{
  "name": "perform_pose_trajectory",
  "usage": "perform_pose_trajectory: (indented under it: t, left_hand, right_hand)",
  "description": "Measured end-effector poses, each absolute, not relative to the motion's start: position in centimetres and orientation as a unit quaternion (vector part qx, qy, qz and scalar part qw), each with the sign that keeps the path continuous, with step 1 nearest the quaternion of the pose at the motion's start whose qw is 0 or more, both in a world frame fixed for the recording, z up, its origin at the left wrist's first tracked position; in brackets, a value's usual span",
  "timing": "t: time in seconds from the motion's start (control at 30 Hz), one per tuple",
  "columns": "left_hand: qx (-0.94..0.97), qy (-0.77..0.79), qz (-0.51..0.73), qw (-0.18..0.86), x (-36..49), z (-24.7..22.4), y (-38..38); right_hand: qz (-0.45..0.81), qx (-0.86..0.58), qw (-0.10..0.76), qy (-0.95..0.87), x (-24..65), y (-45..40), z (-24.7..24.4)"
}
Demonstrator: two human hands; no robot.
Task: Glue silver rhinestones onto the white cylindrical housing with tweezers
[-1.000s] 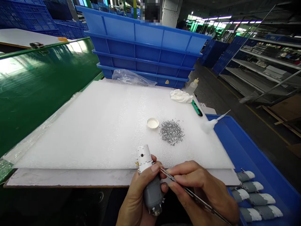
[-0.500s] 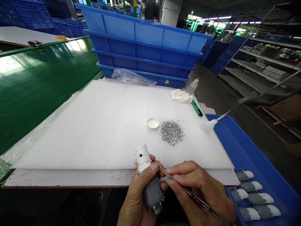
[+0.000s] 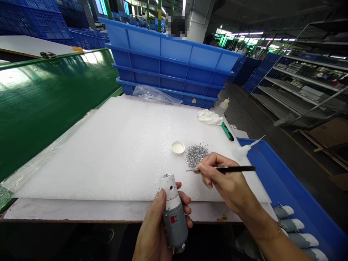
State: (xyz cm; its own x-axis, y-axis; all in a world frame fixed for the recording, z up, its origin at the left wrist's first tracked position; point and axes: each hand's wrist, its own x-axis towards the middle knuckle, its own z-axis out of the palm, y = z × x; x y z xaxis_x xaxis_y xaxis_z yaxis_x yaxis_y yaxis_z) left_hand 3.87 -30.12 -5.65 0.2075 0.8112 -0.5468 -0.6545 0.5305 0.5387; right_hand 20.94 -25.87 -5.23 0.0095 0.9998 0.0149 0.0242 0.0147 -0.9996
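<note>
My left hand (image 3: 156,221) is wrapped round a white and grey cylindrical model (image 3: 175,217), which stands nearly upright at the near table edge, a small red mark on its grey part. Between the fingers of my right hand (image 3: 227,181) is a thin black-handled tool (image 3: 236,169), its metal tip pointing left over the white foam sheet (image 3: 108,152). That tip is up and to the right of the model, near a pile of small silvery pieces (image 3: 196,156). A small round white dish (image 3: 178,147) sits left of the pile.
Stacked blue crates (image 3: 174,69) stand behind the foam. A crumpled white cloth (image 3: 209,117), a green cutter (image 3: 227,132) and a squeeze bottle (image 3: 241,150) lie on the right. Similar models (image 3: 303,239) rest in a blue tray (image 3: 274,159) at right.
My right hand has moved up and away from the model with the tool, which now lies nearly level beside the pile. The model has turned in my left hand, showing the red mark.
</note>
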Motion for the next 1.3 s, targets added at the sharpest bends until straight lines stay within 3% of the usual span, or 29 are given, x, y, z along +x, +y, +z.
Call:
perform_pose_trajectory:
  t: [0.27, 0.6, 0.87, 1.07, 1.3]
  left_hand:
    - [0.172, 0.450, 0.492, 0.725, 3.5, -5.9, -30.3]
    - [0.245, 0.440, 0.460, 0.731, 2.2, -6.5, -30.2]
    - [0.210, 0.377, 0.473, 0.768, 2.1, -8.3, -29.7]
    - [0.219, 0.378, 0.455, 0.776, 2.3, -7.1, -30.0]
    - [0.316, 0.484, 0.437, 0.689, 2.7, -5.3, -30.3]
  right_hand:
    - [0.378, -0.588, 0.395, -0.596, 20.5, -18.5, -3.8]
    - [0.310, -0.610, 0.309, -0.660, 19.5, -16.5, -4.6]
    - [0.271, -0.572, 0.387, -0.671, 19.4, -18.1, -2.1]
    - [0.248, -0.557, 0.421, -0.672, 19.5, -20.0, -2.8]
    - [0.373, -0.481, 0.530, -0.590, 18.3, -27.1, -2.0]
